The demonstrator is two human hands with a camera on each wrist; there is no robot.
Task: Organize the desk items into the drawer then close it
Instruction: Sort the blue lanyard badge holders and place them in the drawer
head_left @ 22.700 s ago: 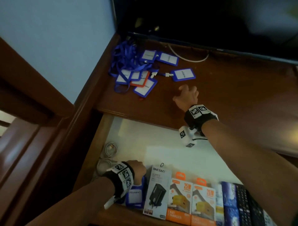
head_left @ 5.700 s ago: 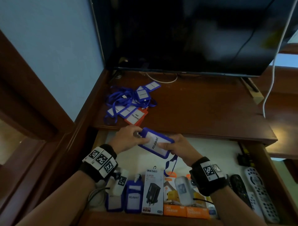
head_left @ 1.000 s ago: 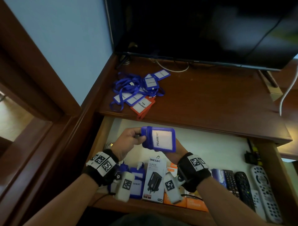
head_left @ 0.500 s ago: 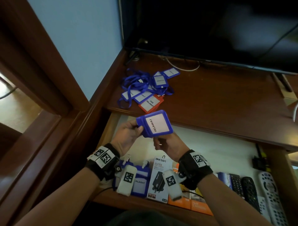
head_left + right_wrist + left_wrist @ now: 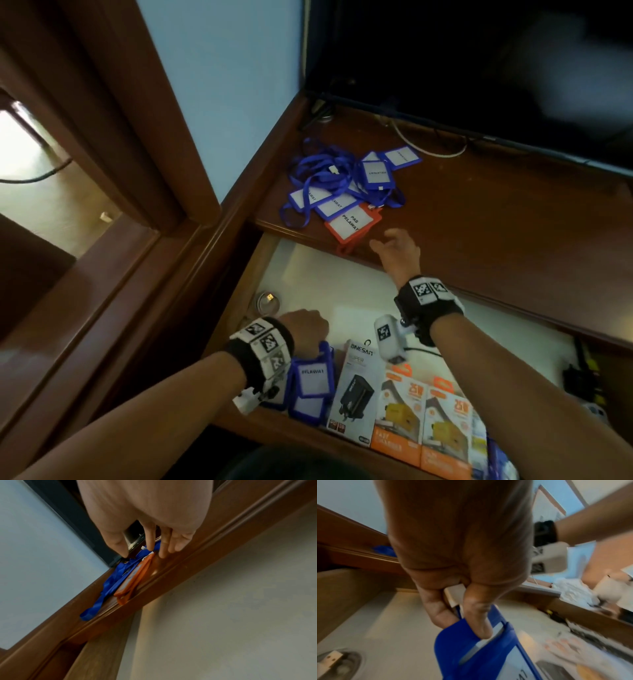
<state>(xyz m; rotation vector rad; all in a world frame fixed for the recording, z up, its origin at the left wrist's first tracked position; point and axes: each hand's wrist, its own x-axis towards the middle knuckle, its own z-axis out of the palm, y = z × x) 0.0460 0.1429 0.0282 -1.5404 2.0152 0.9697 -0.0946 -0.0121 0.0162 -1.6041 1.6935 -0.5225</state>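
Note:
My left hand (image 5: 303,329) (image 5: 464,615) pinches the top of a blue badge holder (image 5: 312,377) (image 5: 486,651) between thumb and fingers, low in the open drawer (image 5: 308,274) at its front left, beside other blue holders. My right hand (image 5: 394,248) (image 5: 145,547) hovers open with fingers spread over the desk edge, just right of the orange badge holder (image 5: 352,222) (image 5: 133,578). It holds nothing. A pile of blue badge holders and lanyards (image 5: 346,178) (image 5: 118,574) lies on the desk top's back left.
Charger boxes (image 5: 387,394) line the drawer's front. A coiled white cable (image 5: 269,303) (image 5: 337,662) sits in the drawer's left. A dark TV (image 5: 479,61) stands at the back of the desk (image 5: 496,222). Black gear (image 5: 579,370) lies at the drawer's right.
Both hands held one blue badge holder half a second ago. Now the left hand alone has brought it down into the drawer's front left, and the right hand has let go and reached toward the orange holder.

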